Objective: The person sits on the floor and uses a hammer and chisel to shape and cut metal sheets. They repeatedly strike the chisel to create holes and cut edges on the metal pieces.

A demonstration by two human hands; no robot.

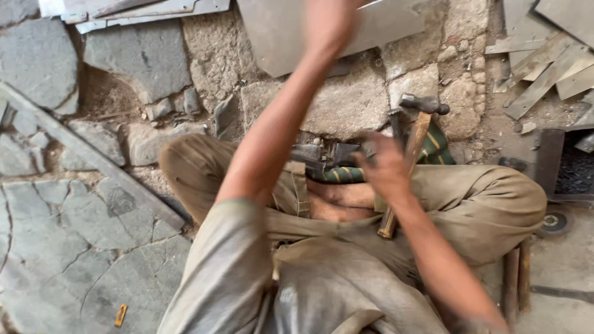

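I sit cross-legged on a cracked stone floor. My right hand, blurred, closes around the middle of the wooden handle of a hammer. Its dark steel head points away from me, above my right knee. My left hand is raised to the top edge of the view in front of a grey metal sheet. It is blurred and partly cut off, so its fingers cannot be made out. Dark metal pieces lie between my knees on a green striped cloth.
Cut metal strips are piled at the top right. A dark tray and a grinding disc lie to the right, with wooden sticks below them. A long flat bar crosses the floor on the left. A small orange object lies bottom left.
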